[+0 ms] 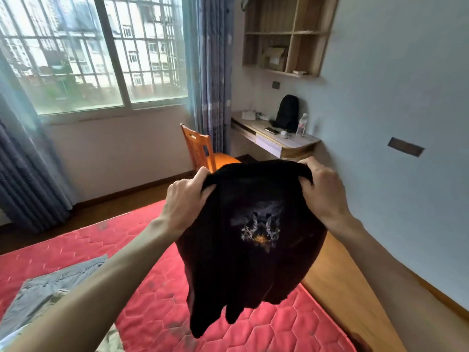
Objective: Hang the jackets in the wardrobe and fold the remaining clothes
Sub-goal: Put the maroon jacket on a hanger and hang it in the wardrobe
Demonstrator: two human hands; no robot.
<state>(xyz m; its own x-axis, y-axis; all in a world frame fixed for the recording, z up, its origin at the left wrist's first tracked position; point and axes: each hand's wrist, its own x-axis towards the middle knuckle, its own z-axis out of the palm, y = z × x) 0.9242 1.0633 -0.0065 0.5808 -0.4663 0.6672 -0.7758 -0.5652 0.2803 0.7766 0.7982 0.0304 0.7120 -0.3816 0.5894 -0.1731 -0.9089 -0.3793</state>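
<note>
Both hands [189,193] gripping black shirt [243,250], print blurred, fingers buried in fabric

The black garment [243,250] is hiding the fingertips of the left hand [189,196] and the right hand [322,191], which are curling into its bunched top edge, so its collar and sleeves cannot be made out. Its lower hem is blurring. The grey clothing [50,290] is running off the left edge, and a forearm is covering part of it. The print on the garment is staying too small to read.
</note>
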